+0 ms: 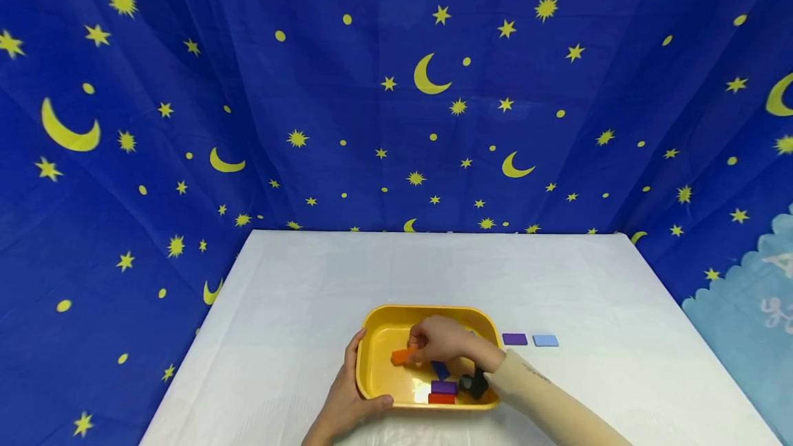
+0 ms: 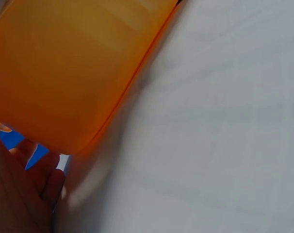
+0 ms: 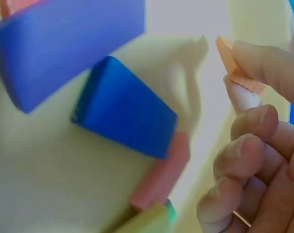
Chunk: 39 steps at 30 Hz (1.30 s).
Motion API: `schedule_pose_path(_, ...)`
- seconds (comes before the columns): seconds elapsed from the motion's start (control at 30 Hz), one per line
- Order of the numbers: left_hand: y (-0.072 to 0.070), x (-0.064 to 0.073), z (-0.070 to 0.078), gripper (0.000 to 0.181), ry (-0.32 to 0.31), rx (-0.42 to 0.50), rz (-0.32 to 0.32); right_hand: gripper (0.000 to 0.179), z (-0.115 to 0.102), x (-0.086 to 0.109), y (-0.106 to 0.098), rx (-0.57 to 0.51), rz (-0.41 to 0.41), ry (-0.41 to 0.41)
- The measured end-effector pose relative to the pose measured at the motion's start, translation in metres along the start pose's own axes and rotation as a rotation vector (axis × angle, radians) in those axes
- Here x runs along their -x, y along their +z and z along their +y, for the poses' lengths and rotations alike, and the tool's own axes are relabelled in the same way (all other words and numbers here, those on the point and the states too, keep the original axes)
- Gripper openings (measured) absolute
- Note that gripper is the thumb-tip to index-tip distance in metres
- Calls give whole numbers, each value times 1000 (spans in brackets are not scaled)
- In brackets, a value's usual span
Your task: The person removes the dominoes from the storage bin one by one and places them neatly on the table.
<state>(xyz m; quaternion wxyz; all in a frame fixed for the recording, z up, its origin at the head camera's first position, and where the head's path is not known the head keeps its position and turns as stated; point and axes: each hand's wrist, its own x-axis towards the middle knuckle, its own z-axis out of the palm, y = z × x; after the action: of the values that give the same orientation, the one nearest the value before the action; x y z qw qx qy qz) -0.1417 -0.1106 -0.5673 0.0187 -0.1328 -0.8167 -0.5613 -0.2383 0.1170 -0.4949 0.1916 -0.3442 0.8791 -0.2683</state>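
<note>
A yellow plastic basin (image 1: pixel 427 310) with rounded corners stands on the white table. My left hand (image 1: pixel 348 391) holds it at its left end, thumb at the near rim and fingers along the outer wall. In the left wrist view the basin's wall (image 2: pixel 74 82) looks orange above the fingers. Inside the basin, my right hand (image 1: pixel 442 338) pinches an orange block (image 1: pixel 403 356) between thumb and index finger. Below that hand lie a dark blue block (image 1: pixel 440 369), a purple block (image 1: pixel 444 387) and a red block (image 1: pixel 441 398). The right wrist view shows a pinkish block (image 3: pixel 161 174) beside the blue one.
Right of the basin, a purple block (image 1: pixel 515 339) and a light blue block (image 1: pixel 546 341) lie side by side on the table (image 1: pixel 434 267). A blue cloth (image 1: pixel 347 88) with yellow moons and stars hangs behind and at both sides.
</note>
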Motion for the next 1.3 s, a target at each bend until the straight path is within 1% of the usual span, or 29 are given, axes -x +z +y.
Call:
schedule_pose_path(0.17,0,0,0,112,-6,7,0,20,1,9,-12,-28,85,-18)
schedule_pose_path(0.33,0,0,-1,113,7,-3,10,21,6,24,-23,-54,192,-2)
schedule_pose_path(0.43,1,0,0,114,9,-1,14,20,12,37,-31,-103,261,9)
schedule_pose_path(0.53,3,0,0,114,3,1,8,21,21,53,-40,-187,330,42)
schedule_pose_path(0.63,3,0,-1,113,3,10,1,21,34,69,-50,-258,417,104)
schedule_pose_path(0.77,2,0,-1,113,4,21,14,21,54,87,-62,-327,535,189)
schedule_pose_path(0.93,1,0,-1,114,-1,17,19,32,82,111,-74,-373,633,299)
schedule_pose_path(1.0,0,0,-1,114,-4,18,18,38,93,120,-77,-374,660,349)
schedule_pose_path(1.13,0,1,0,113,-23,28,21,44,115,138,-72,-365,675,457)
schedule_pose_path(1.3,1,1,1,114,-18,17,23,45,139,160,-63,-312,678,545)
